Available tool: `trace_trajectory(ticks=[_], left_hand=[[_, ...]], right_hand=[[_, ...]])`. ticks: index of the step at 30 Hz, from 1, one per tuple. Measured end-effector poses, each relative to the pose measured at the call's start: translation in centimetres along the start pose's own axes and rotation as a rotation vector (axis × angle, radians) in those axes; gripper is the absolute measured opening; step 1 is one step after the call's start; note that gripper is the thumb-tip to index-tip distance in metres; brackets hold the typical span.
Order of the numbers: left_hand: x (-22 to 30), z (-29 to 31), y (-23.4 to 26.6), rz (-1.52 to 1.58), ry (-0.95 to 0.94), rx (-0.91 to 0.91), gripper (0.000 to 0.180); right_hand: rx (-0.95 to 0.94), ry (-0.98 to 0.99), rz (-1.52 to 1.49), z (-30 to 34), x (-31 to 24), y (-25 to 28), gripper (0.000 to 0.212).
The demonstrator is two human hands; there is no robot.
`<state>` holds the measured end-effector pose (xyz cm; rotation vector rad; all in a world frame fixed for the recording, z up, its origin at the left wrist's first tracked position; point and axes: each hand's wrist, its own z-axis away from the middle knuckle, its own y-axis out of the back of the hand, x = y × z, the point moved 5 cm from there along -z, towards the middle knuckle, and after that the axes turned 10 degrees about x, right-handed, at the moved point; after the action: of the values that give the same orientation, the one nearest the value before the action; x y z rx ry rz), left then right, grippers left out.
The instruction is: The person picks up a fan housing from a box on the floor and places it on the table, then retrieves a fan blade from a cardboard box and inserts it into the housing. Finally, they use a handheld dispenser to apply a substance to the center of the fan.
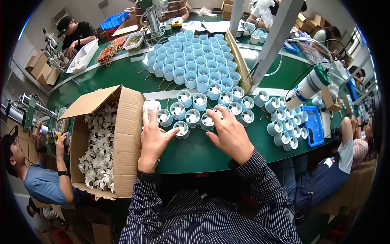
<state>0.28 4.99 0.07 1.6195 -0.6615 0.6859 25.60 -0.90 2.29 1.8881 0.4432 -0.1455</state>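
On the green table, light-blue cup-shaped housings with white fan blades inside stand in a group before me, among them one housing (177, 110). My left hand (153, 140) is open beside the cardboard box, its thumb against a near fan housing (182, 129). Its fingertips reach a rounded white piece (151, 105); whether they touch it, I cannot tell. My right hand (232, 136) has its fingers apart over the front housings. Its index fingertip is by a fan housing (207, 120), partly covered by the hand. White fan blades (98, 146) fill the box.
The cardboard box (129, 142) stands open at left. Many blue housings (191, 61) without visible blades crowd the far table, beside a metal post (274, 44). Finished-looking housings (280, 116) and a blue tray (312, 126) lie at right. Co-workers sit around, one at left (44, 179).
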Motion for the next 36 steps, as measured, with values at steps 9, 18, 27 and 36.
trace_trajectory(ticks=[9, 18, 27, 36], left_hand=[[-0.5, 1.2, -4.3, -0.054, -0.219, -0.156, 0.1], [0.2, 2.6, -4.2, 0.109, -0.13, -0.245, 0.11], [-0.8, 3.3, -4.3, 0.206, -0.15, -0.17, 0.117], [-1.1, 4.3, -4.0, 0.185, -0.156, -0.291, 0.109]], right_hand=[[-0.041, 0.006, 0.004, -5.8, -1.1, -4.0, 0.041], [-0.042, 0.057, 0.06, -7.4, -0.5, -6.2, 0.027], [-0.04, 0.127, 0.11, -5.7, -1.7, -5.1, 0.025], [-0.275, 0.164, 0.02, -2.6, -2.6, -2.8, 0.037]])
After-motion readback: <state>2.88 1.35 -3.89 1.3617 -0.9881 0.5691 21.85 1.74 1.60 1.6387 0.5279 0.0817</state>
